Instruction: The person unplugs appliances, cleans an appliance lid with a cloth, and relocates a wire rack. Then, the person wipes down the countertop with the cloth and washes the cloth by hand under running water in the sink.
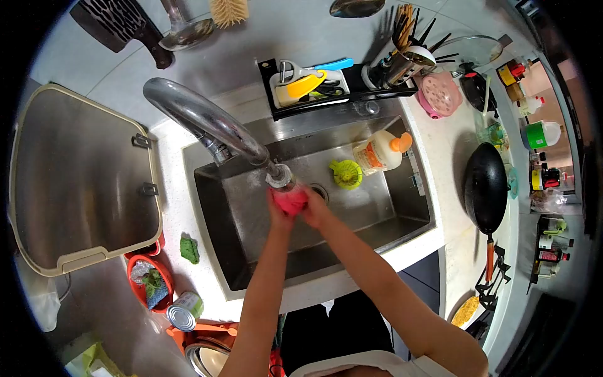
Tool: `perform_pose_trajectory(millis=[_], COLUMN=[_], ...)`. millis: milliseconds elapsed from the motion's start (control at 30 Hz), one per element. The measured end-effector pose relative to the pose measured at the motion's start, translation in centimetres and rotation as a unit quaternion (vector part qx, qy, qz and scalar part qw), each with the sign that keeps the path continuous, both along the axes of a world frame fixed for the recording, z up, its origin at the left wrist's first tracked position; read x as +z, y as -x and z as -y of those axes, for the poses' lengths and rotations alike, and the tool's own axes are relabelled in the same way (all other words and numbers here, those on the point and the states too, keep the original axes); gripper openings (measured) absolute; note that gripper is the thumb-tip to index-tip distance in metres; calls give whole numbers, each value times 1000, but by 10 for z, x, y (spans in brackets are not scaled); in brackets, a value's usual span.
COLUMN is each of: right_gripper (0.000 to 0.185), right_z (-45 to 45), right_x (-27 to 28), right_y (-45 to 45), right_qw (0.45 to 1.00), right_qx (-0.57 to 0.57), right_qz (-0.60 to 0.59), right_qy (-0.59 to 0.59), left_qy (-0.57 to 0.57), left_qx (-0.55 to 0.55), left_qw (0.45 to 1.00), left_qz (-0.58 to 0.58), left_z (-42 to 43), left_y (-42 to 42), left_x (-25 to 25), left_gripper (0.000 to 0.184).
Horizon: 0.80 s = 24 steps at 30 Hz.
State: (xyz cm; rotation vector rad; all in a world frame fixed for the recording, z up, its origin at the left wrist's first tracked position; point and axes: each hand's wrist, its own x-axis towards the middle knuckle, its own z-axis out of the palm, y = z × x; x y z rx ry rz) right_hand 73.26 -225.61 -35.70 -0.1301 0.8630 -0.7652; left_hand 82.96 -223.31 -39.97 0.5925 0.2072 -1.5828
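Under the faucet (213, 119), my left hand (280, 213) and my right hand (314, 208) are closed around a soft-looking, bright pinkish-red thing (291, 201). It sits right below the spout and is partly covered by my fingers and blurred, so its kind is unclear. Both hands are over the steel sink (370, 213). Just right of my right hand is the drain, partly hidden. Further right in the basin are a yellow-green cup-like strainer (347, 174) and a detergent bottle with an orange cap (380, 154).
A black rack (276, 113) behind the sink holds peelers and chopsticks. A green scouring pad (189, 249), a red basket (133, 270) and a can (184, 311) are on the left. At right are a pink container (440, 94) and a black wok (485, 188).
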Motion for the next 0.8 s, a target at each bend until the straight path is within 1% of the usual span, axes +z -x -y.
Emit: perform_pose_trajectory(millis=[67,100,167,200,233,267,300,333,367,400,467,533,567,600,633,700,733,767,800], right_gripper=[40,41,42,42,41,41,38,36,35,33,30,28,28,27,26,25,25,25,25], right_z=[2,4,12,18,24,27,23,14,12,10,10,14,17,20,22,22,19,17,14], right_x=[-2,3,15,-1,-33,-50,-34,-1,7,14,3,10,14,11,7,-3,-4,-6,-4], right_y=[-3,-5,-8,-7,-4,-3,-5,-10,-14,-17,-20,-17,-16,-15,-15,-14,-15,-16,-17], right_qw=[999,1000,996,976,935,872,944,987,996,999,992,997,998,998,998,997,996,995,994], right_qx=[10,14,22,56,88,118,84,48,34,23,53,22,6,-5,-16,-29,-26,-21,-14], right_qz=[-44,-6,70,209,343,470,316,152,85,19,88,72,64,54,44,29,24,23,24], right_qy=[25,-2,-56,-14,28,69,50,29,7,-17,-69,-23,0,-15,-32,-64,-78,-92,-101], left_qy=[-42,-46,-49,-24,2,28,59,90,122,107,73,70,94,119,170,187,156,125,112], left_qx=[46,26,-17,-17,-17,-18,-4,10,22,7,-25,-33,-30,-27,-17,-19,-27,-34,-37], left_qw=[995,984,931,896,852,801,752,699,640,678,749,655,638,621,635,650,652,652,655], left_qz=[75,172,361,444,523,598,656,710,758,727,658,752,764,775,753,736,742,747,747], left_z=[11,9,1,-5,-11,-14,-14,-14,-13,-7,5,8,8,8,6,-2,-4,-5,-6], left_y=[5,6,6,12,23,28,27,24,21,14,-4,-16,-16,-15,-11,2,12,17,16], left_x=[-2,-6,-11,3,32,49,46,37,26,14,-13,-30,-34,-33,-17,16,36,45,37], left_gripper=[38,34,28,26,23,21,21,21,22,25,31,35,36,37,36,33,31,29,28])
